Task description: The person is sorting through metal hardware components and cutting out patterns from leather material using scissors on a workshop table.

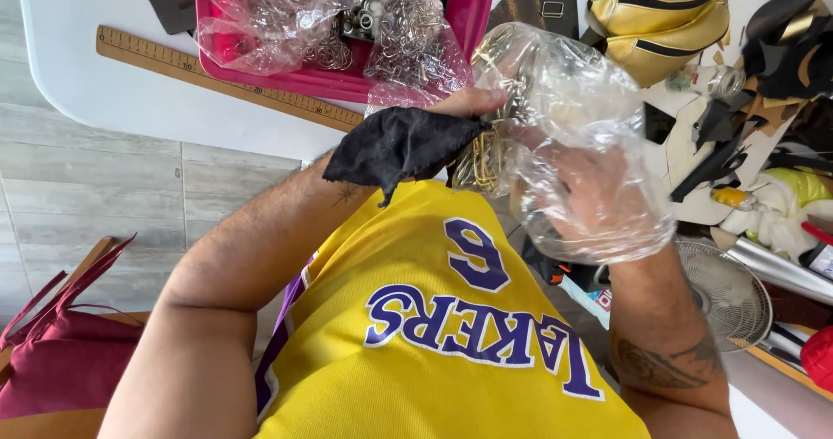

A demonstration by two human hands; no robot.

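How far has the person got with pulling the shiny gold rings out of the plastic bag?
Done: nothing looks pulled out yet. In hand: the right hand is inside the clear plastic bag, and the left hand pinches a black scrap of material beside the gold rings. Left: the rings are in the bag; more bagged rings sit in the pink tray.

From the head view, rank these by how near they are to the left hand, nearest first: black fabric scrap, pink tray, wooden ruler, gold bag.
1. Black fabric scrap: pinched in the left hand itself.
2. Pink tray: on the white table, just beyond the hand.
3. Gold bag: far side of the table, to the hand's right in the picture.
4. Wooden ruler: table edge; its near end rivals the tray, its middle lies farthest.
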